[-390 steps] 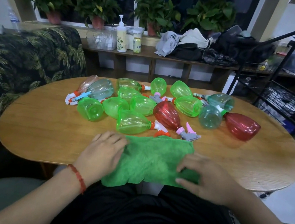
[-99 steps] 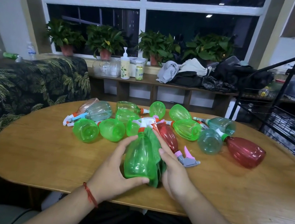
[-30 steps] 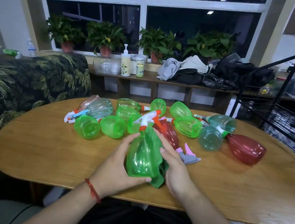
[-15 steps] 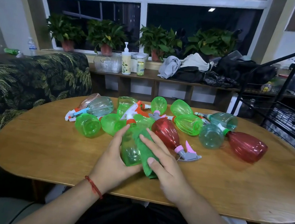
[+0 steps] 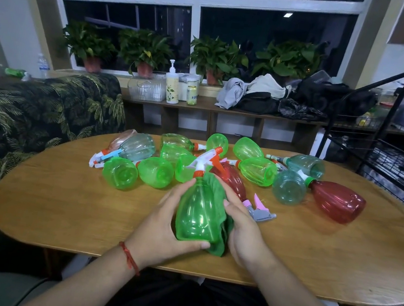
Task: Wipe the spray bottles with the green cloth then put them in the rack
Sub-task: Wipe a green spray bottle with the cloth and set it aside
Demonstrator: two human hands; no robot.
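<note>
- Left hand grips green bottle at near side of table; right hand wraps cloth round its right side.
- Bottle pile lies just behind; red bottle is nearest the fingers.
- Rack far right, well apart.
- Pump bottle label unreadable.

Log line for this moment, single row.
step: wiping | left hand: grips green spray bottle | right hand: holds green cloth around it | rest: other bottles lie on table
</note>
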